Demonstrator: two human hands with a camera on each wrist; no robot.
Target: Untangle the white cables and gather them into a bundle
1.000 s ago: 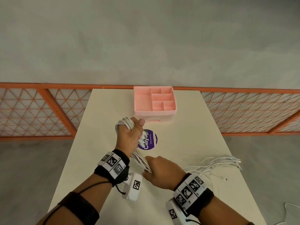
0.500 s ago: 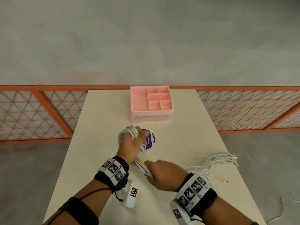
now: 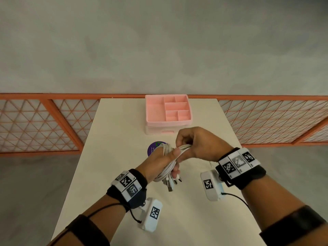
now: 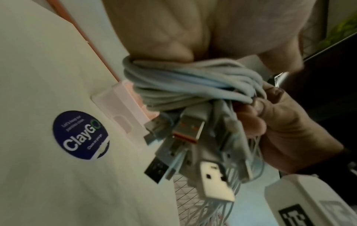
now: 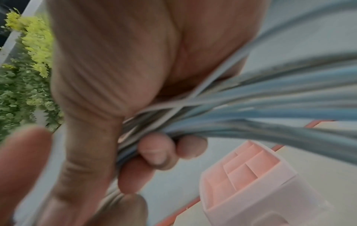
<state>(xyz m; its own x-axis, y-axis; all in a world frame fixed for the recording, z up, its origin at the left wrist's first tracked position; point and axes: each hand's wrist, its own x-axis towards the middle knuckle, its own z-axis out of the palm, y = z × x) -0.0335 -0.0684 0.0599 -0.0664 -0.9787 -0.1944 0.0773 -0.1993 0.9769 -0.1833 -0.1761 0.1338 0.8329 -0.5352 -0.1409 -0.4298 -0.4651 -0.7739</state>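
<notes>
Both hands, left hand and right hand, fingers curled tight around white cables between them.

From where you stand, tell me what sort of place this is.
Probably a semi-outdoor terrace or balcony work spot: a cream table against an orange lattice railing, bare concrete floor beyond it, and green plants nearby.

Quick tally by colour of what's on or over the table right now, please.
White: 1, cable bundle, held by left hand and right hand
Pink: 1, organizer tray
Purple: 1, round sticker
Total: 3
</notes>
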